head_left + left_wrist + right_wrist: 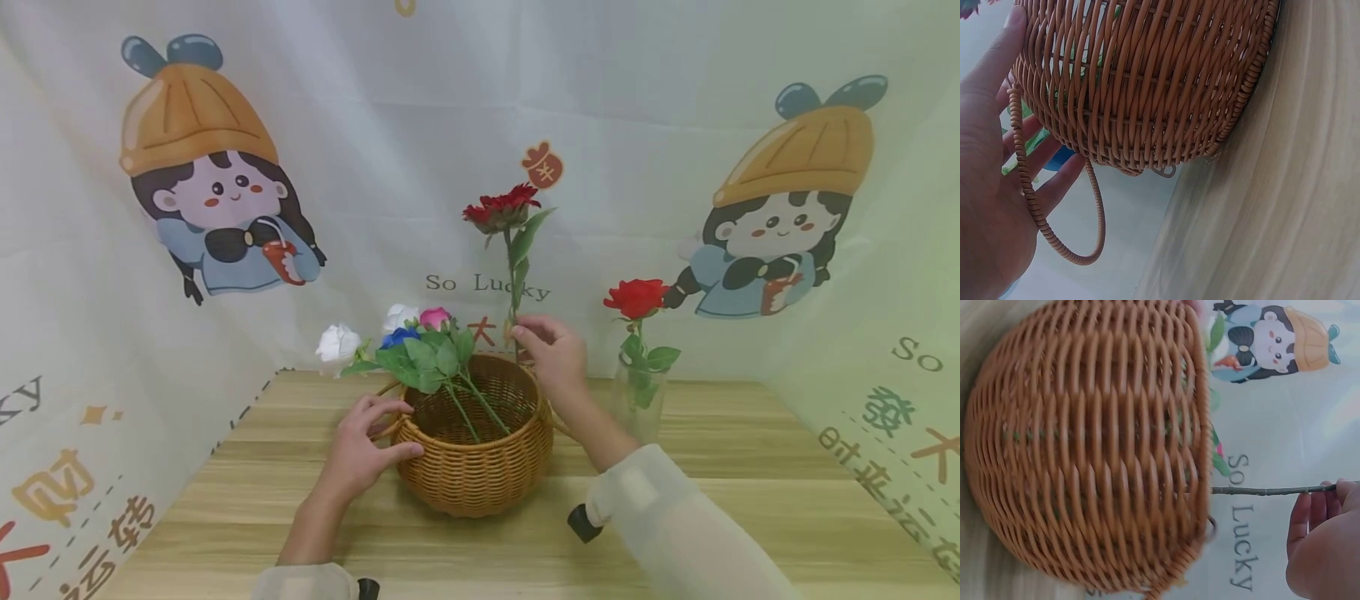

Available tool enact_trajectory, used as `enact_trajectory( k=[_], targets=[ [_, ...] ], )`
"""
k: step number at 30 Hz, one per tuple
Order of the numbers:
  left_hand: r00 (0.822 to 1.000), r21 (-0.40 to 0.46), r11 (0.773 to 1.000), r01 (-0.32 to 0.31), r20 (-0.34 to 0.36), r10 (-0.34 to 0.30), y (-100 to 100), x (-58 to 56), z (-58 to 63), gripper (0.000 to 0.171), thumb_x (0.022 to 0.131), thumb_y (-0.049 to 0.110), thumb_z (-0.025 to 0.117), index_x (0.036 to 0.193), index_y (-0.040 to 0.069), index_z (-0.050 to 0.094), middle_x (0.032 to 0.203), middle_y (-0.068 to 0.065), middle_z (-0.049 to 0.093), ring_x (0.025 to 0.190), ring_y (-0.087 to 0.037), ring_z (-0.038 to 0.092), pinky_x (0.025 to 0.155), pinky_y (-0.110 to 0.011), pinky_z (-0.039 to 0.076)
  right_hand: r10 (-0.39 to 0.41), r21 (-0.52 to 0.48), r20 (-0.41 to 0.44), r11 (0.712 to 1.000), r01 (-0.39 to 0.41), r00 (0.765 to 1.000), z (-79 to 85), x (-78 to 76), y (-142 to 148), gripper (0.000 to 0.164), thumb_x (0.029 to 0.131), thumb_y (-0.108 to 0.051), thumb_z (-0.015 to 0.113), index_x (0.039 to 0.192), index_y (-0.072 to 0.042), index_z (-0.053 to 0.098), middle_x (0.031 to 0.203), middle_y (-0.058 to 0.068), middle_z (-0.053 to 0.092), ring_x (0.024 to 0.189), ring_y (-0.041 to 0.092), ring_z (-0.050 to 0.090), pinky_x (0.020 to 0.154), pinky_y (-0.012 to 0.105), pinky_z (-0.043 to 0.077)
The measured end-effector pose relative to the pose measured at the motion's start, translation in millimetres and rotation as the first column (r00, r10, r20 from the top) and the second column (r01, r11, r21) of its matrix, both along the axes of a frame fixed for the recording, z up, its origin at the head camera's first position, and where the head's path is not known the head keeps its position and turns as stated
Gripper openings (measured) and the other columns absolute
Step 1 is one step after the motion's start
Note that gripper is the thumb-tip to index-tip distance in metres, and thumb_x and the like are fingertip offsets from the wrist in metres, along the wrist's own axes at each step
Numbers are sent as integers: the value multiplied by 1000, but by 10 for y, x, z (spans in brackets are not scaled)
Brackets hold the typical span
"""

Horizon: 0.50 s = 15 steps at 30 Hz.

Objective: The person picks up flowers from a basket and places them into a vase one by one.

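A brown wicker basket (474,475) stands on the table, with side handles. My left hand (367,442) holds its left side, thumb and fingers spread about the rim; in the left wrist view the looped handle (1029,187) crosses in front of the palm. My right hand (557,354) pinches the stem (1260,491) of a dark red artificial flower (504,210) upright at the basket's right rear. Its lower end goes behind the rim. White roses (339,343), a blue rose (400,337) and a pink rose (435,317) lean left out of the basket.
Right of the basket, a clear glass vase (639,408) holds a red rose (636,298), close to my right forearm. Printed cloth (405,150) hangs behind and beside the wooden table (750,500).
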<state>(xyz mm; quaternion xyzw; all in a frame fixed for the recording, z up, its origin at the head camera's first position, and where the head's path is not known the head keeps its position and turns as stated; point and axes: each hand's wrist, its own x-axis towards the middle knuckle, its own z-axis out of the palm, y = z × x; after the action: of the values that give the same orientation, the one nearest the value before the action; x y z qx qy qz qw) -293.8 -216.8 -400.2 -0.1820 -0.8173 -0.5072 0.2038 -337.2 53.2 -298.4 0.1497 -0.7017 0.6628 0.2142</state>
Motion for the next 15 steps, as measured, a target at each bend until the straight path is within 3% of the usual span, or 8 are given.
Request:
enact_trajectory(
  k=[6,15],
  targets=[
    [1000,0,1000,0,2,0,-2,4,-8,51,66,22,90,111,13,68,110,-8,53,118,-31,52,99,-36,49,-50,-20,-33,999,49,998,121,-34,182,19,91,-8,69,106,4,69,97,20,70,68,14,65,67,32,61],
    [1000,2,1000,3,-16,-3,0,2,-5,53,67,20,90,113,6,67,107,-7,53,116,-29,51,99,-35,49,-99,-84,-95,992,91,991,395,-14,389,20,89,-6,71,104,7,70,87,8,71,66,11,64,63,24,60]
  ],
)
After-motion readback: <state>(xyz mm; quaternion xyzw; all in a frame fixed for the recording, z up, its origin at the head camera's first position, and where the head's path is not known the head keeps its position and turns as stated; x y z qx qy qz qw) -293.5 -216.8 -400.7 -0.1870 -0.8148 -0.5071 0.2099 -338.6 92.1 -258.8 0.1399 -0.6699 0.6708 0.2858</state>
